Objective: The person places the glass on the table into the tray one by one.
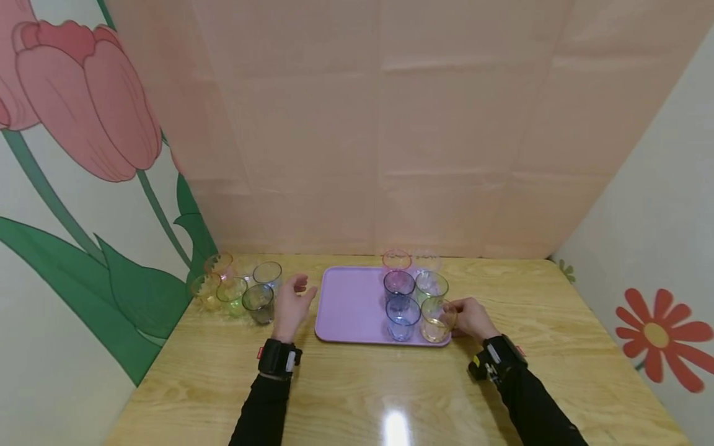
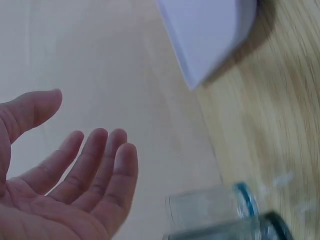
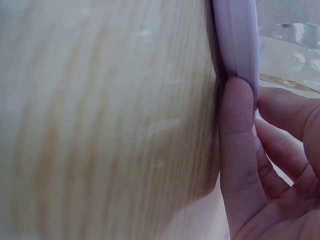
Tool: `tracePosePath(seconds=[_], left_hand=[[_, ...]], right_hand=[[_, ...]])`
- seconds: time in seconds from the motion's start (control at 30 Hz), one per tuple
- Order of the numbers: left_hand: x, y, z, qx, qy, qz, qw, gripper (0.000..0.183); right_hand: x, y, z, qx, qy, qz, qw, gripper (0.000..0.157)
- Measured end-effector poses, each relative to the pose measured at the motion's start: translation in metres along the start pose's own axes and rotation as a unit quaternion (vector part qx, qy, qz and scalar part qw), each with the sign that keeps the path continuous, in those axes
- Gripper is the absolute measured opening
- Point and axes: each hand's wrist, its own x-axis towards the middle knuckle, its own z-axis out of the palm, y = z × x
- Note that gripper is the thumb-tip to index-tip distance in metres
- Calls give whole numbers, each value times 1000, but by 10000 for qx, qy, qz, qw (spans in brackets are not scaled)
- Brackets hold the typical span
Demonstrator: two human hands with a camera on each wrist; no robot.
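While your right hand (image 1: 471, 317) closely pinches the near-right rim of the flat lilac rectangular tray (image 1: 348, 306), whose long axis runs leftward from that grip, your left hand (image 1: 291, 308), loosely relaxed and empty, hangs between it and the transparent smoky-grey tumbler (image 1: 258, 308).

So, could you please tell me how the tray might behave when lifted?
The tray is probably stiff, as it lies flat with straight, unbent edges. It may dip to the right, since its glasses all stand on that half. They could slide if it tilts, because its surface looks smooth.
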Motion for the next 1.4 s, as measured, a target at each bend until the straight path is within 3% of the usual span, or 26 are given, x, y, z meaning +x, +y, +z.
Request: tracePosePath(seconds=[0.1,0.37,0.57,0.87,1.1,1.23,1.4], left_hand=[[-1,1,-13,-141,107,-92,9998,35],[-2,-1,-42,87,619,-226,9978,34],[-2,-8,-55,241,842,-411,9953,35],[-2,-13,-69,1026,775,-616,9898,50],[0,-23,-77,1900,494,-844,9769,69],[-1,-27,-79,1982,241,-1084,9738,81],[-1,-30,-78,2003,134,-1150,9729,87]], right_hand=[[-1,0,1,56,14,-92,9999,34],[-2,-1,3,119,32,-176,9998,35],[-2,2,3,154,13,-169,9997,36],[-1,3,2,218,39,-168,9996,36],[-1,3,2,241,34,-267,9993,32],[-2,1,2,254,13,-283,9993,31],[-3,1,2,293,5,-282,9992,30]])
